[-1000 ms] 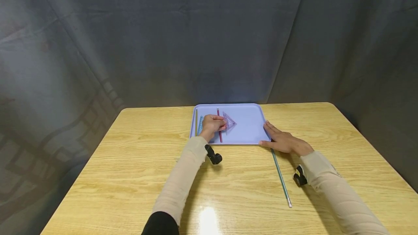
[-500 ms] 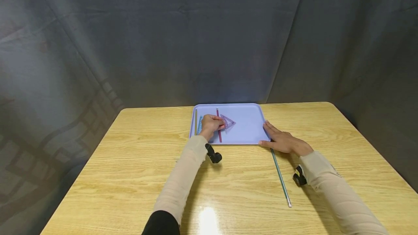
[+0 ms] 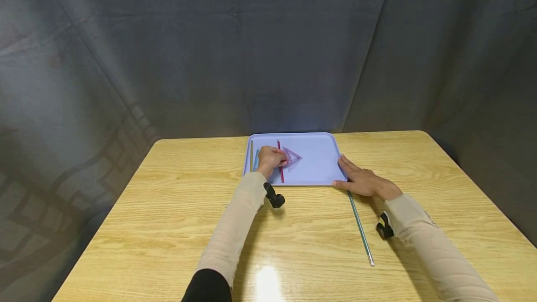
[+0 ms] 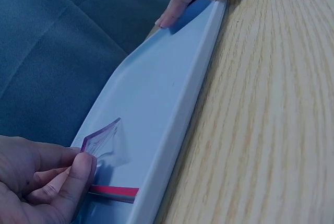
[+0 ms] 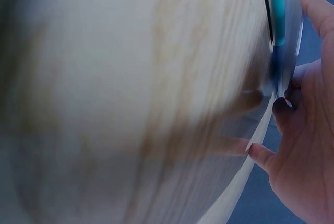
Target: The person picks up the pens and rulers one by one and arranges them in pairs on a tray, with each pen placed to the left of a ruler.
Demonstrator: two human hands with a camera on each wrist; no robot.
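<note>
Pink set square (image 3: 291, 157) shifted slightly leftward.

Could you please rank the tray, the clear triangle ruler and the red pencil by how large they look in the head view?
1. Tray: plainly the largest, holding the other two.
2. Red pencil: long, spanning most of the tray's depth, but very thin.
3. Triangle ruler: shorter, partly hidden by the left hand, so its place below the pencil is unsure.

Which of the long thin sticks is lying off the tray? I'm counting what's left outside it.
The teal stick: it lies on the bare table, running from the right hand toward the near edge. The red stick and yellow stick lie inside the tray.
</note>
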